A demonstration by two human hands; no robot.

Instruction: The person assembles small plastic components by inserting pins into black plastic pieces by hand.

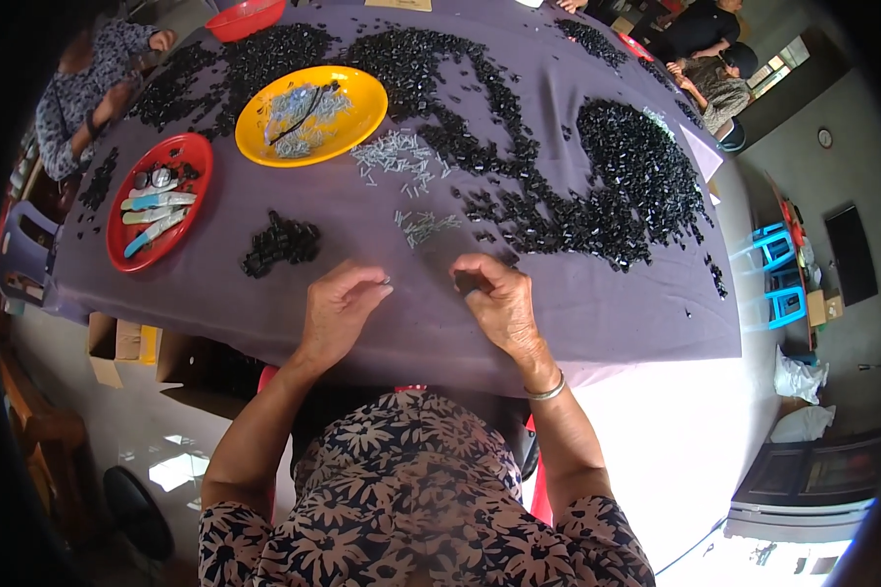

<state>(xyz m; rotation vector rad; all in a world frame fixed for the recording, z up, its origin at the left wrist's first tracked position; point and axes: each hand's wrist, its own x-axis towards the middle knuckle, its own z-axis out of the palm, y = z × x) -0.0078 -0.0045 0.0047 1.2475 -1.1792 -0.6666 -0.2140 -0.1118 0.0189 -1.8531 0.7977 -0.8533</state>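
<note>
Purple-clothed worktop [597, 323] fills the frame, black plastic parts [617, 186] heaped upper right within reach. Yellow bowl [362, 93] upper centre, loose metal pins [401, 157] below. Left hand [338, 308] pinching a pin; right hand [494, 298] closed on a black piece [470, 288], centre.

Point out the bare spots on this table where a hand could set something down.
Bare purple cloth lies right of the right hand, below the big black heap. Another patch sits between the red plate and the small black pile. The far half around the yellow plate is crowded.
</note>
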